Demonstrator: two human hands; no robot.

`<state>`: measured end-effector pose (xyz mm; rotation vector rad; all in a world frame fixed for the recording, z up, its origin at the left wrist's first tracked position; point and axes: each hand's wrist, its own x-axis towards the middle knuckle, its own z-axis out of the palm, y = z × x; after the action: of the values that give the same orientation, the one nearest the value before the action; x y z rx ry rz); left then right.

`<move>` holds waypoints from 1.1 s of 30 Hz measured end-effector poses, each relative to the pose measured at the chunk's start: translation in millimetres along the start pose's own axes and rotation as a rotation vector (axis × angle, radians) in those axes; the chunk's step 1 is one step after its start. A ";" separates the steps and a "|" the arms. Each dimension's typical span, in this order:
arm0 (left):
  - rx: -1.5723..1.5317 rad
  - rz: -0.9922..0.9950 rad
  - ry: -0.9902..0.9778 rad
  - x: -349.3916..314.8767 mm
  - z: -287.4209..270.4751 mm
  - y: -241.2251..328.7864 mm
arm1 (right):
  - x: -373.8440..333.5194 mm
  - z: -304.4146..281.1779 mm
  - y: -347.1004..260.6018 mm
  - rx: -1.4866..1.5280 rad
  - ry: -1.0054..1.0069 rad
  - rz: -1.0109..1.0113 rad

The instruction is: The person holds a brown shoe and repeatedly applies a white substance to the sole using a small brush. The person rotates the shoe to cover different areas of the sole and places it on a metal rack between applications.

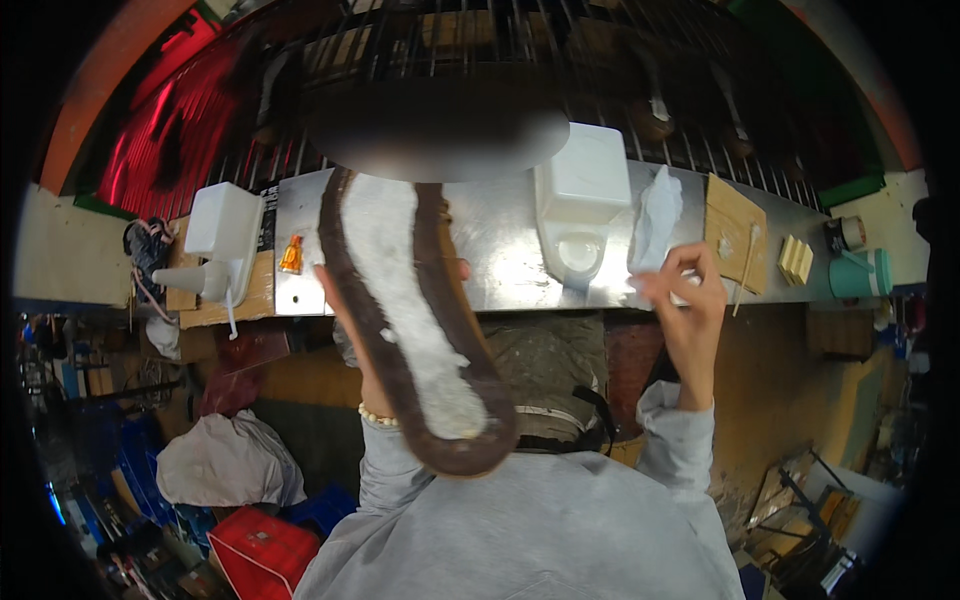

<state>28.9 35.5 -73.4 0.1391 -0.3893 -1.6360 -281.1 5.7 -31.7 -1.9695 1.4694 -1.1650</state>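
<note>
In my left hand (365,350) is a long shoe bottom (405,280), tilted, with its sole side up. Its dark brown border surrounds a white, fluffy-looking middle, and a blurred patch covers its far end. The fingers wrap round its sides from beneath. My right hand (695,310) hangs over the bench's front edge with thumb and fingertips pinched together. A bit of white shows between those fingers, too small to name. Just beyond them lies a crumpled white sheet (657,215) on the metal bench.
On the metal bench (490,265) stand a white dispenser (583,175), a brown board with a thin stick (735,235), yellow blocks (795,260) and a small orange packet (292,254). Left is another white container (222,225); right, a green cup (858,272). A dark rack (700,110) rises behind.
</note>
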 end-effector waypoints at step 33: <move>0.526 0.300 0.297 -26.0 -7.6 35.2 | -26.4 36.4 57.7 -0.271 0.224 0.293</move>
<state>67.3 57.9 -72.4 0.6790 -0.5738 -1.1662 -286.9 4.4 -104.6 -1.7464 2.0467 -1.1321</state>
